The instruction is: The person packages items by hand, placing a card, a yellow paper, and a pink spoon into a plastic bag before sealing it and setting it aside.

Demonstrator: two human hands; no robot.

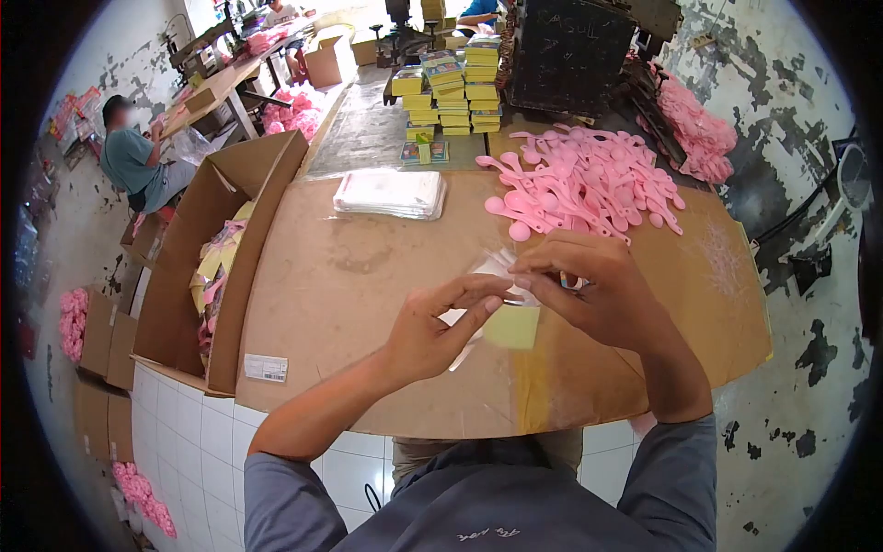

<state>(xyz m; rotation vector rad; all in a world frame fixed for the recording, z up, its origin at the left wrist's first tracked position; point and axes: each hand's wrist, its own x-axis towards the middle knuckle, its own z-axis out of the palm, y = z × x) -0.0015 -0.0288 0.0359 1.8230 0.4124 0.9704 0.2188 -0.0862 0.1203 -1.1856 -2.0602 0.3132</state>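
Observation:
My left hand (432, 331) and my right hand (593, 290) meet over the cardboard-covered table (349, 294). Together they pinch a small clear plastic bag (487, 271) with a yellow card (512, 327) at its lower end. Something pink shows between the right fingers, but I cannot tell what. A heap of pink plastic spoons (579, 184) lies just beyond my right hand. A stack of clear bags (391, 193) rests farther back, left of the spoons.
An open cardboard box (221, 248) with packed items stands at the table's left edge. Stacks of yellow cards (451, 92) sit at the back beside a dark machine (570, 55). More pink spoons (694, 129) pile at right. A seated person (133, 161) works far left.

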